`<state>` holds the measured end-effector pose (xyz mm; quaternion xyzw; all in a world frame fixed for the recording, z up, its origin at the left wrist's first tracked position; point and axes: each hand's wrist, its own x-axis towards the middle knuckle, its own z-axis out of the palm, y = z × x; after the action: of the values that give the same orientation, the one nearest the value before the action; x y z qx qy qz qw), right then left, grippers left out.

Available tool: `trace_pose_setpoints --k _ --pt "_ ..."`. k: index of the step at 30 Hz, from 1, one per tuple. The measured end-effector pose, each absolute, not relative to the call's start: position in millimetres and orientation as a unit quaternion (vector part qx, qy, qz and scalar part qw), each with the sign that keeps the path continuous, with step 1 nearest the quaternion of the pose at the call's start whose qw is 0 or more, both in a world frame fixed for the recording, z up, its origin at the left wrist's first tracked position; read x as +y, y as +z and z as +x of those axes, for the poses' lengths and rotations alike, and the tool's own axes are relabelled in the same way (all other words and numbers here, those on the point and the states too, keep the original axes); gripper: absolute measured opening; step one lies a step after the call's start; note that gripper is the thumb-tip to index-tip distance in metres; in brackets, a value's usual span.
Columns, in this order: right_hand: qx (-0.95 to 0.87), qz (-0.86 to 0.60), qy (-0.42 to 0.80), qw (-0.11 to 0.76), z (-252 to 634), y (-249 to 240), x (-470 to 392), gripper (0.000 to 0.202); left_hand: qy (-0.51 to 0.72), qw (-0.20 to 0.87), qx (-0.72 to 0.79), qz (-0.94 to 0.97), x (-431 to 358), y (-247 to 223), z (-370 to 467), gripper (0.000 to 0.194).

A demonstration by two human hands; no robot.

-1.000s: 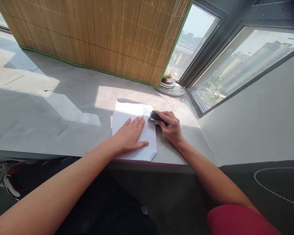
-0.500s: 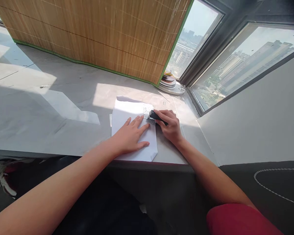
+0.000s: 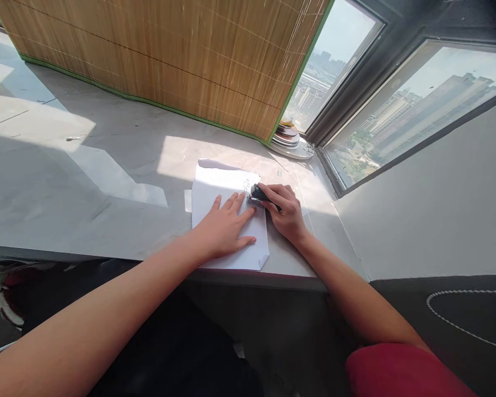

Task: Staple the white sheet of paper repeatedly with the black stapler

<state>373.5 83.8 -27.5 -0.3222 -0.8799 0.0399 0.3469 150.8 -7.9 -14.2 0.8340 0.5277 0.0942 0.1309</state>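
White paper (image 3: pixel 215 190) lies on the pale stone sill, its upper edge curled and its lower right corner bent up. My left hand (image 3: pixel 228 229) is spread on the paper with its fingers apart, holding nothing. Fingers of my right hand (image 3: pixel 288 212) are wrapped round a small black stapler-like tool (image 3: pixel 259 194) at the paper's upper right edge. Small dark marks (image 3: pixel 246 186) show on the paper between the tool and my left fingertips. The tool's underside is hidden.
A bamboo blind (image 3: pixel 149 55) with green edging hangs along the back. Stacked plates (image 3: pixel 287 138) stand in the corner by the window frame (image 3: pixel 339 82). A white wall (image 3: pixel 430 193) rises on the right. The sill's front edge (image 3: pixel 289 280) runs below the paper.
The paper and my left hand have shifted slightly right, toward the black tool. Fewer dark marks show on the paper. My right hand keeps its grip.
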Motion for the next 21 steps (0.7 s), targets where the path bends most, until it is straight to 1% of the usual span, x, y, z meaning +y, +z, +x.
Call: trace_pose_setpoints --k 21 --pt "-0.883 -0.329 0.029 0.334 373.8 -30.3 84.7 0.049 0.089 0.114 0.542 0.828 -8.4 -14.2 156.0 0.077"
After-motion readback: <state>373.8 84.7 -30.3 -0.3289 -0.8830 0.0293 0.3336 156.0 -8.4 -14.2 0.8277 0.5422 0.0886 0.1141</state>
